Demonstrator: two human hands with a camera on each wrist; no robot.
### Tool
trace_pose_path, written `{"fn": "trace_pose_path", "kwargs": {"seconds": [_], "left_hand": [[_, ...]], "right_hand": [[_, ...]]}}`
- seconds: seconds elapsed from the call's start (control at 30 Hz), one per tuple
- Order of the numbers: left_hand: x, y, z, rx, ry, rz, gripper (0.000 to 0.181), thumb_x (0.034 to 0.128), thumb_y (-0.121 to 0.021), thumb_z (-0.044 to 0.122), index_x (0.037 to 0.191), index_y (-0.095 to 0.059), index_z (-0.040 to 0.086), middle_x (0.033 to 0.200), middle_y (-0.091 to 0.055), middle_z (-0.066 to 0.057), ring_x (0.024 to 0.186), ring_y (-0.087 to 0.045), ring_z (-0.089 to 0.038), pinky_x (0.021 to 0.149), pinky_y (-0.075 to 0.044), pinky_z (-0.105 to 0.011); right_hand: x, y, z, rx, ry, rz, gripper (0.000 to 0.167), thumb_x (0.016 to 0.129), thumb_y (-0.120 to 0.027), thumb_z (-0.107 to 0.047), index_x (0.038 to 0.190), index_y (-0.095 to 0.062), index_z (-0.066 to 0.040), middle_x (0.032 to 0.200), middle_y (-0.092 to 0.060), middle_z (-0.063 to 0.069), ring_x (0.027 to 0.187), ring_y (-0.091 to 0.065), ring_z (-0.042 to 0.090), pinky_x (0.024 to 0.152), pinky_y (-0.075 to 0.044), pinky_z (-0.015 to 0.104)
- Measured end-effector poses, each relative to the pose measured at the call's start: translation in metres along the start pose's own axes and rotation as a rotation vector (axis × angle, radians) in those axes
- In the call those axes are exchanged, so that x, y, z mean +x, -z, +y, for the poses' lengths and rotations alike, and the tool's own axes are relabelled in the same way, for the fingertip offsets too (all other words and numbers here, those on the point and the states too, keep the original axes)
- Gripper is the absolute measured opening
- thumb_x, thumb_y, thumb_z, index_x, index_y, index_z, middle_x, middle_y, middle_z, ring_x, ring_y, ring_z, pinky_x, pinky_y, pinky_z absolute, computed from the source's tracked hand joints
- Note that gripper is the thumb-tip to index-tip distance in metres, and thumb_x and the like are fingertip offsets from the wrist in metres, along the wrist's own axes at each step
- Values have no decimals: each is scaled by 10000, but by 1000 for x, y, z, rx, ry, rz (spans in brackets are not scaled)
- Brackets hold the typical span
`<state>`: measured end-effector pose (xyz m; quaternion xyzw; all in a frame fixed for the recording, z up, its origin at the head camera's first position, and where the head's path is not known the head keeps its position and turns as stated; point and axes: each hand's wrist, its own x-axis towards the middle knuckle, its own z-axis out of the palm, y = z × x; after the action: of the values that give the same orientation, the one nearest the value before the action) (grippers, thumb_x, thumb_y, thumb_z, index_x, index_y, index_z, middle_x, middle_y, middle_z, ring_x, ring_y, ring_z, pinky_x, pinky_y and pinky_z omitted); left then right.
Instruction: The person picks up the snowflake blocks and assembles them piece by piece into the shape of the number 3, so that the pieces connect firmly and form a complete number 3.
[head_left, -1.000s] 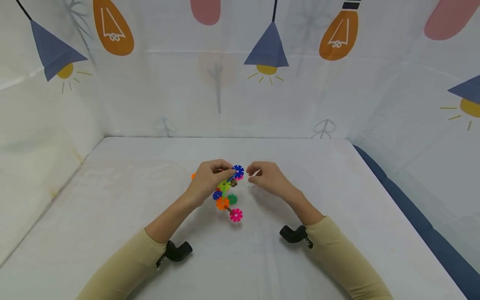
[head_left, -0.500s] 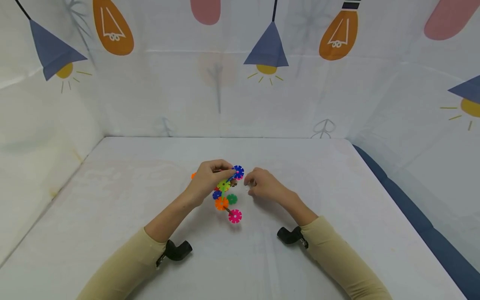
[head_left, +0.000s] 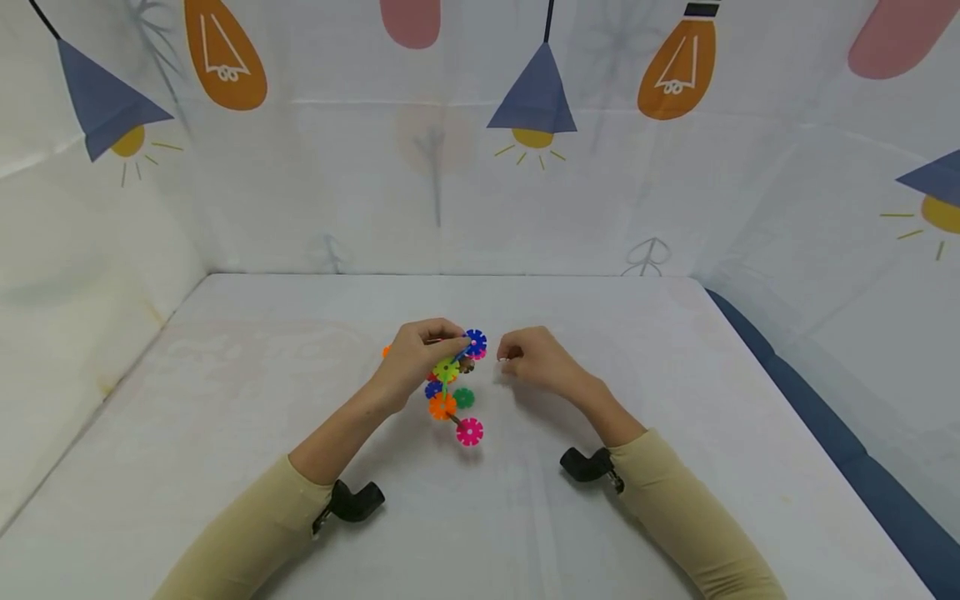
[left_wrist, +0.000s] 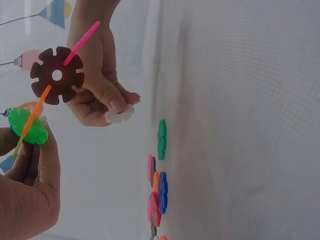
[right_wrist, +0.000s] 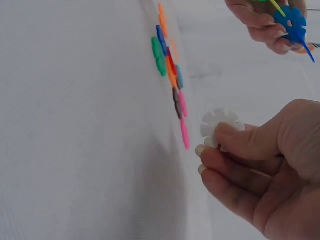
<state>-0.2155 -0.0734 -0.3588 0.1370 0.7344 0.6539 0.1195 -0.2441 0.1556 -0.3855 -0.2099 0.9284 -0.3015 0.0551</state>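
Observation:
My left hand (head_left: 411,362) pinches a chain of notched plastic discs slotted crosswise into each other. In the left wrist view the chain shows a green disc (left_wrist: 35,131), an orange disc (left_wrist: 39,102) edge-on, a brown disc (left_wrist: 45,82) and a pink disc (left_wrist: 82,42) at the end. A blue disc (right_wrist: 290,22) of the chain appears beside the left fingers in the right wrist view. To the right, apart from the chain, my right hand (head_left: 542,360) holds a single white notched disc (right_wrist: 212,122) between thumb and fingers. Fingers hide part of it.
Loose discs lie on the white table (head_left: 637,375) beneath and behind the chain, among them a green disc (head_left: 464,398) and a blue disc (head_left: 433,389). White cloth (head_left: 360,183) printed with lamps and bulbs hangs behind the table.
My right hand dips down and left, then rises back to the right with the white disc, now more hidden from the head view. The left hand stays put; its chain's pink end shifts slightly left.

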Motion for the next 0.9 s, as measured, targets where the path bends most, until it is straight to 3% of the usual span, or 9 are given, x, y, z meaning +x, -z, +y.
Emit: {"fn": "trace_pose_path", "kwargs": {"seconds": [0.27,0.5,0.73,0.9], "left_hand": [[2,0,-1,-29,27,33,237,961,-653,280,1029,-677,55,892,-691,-13,888,-686,-268,775,-543,-257],[4,0,-1,-62,30,66,220,960,-653,239,1041,-672,35,861,-683,-14,823,-695,-268,742,-560,-251],[4,-1,-1,-43,37,84,244,952,-662,264,1047,-680,41,889,-670,4,804,-664,-184,737,-534,-241],[4,-2,-1,-46,40,90,237,953,-659,259,1043,-682,41,879,-669,9,801,-642,-159,729,-524,-234]], "right_hand": [[-6,16,-10,187,-16,105,68,889,-697,-22,943,-723,10,838,-731,110,709,-704,160,681,-588,313],[-12,29,-19,240,36,220,39,915,-686,-52,901,-718,-35,840,-752,145,684,-714,161,705,-599,448],[-18,36,-26,226,94,279,37,921,-685,-60,890,-706,-65,841,-746,66,683,-712,125,703,-600,328],[-22,38,-32,243,126,293,52,918,-684,-44,868,-693,-54,843,-746,74,708,-733,195,699,-600,302]]}}
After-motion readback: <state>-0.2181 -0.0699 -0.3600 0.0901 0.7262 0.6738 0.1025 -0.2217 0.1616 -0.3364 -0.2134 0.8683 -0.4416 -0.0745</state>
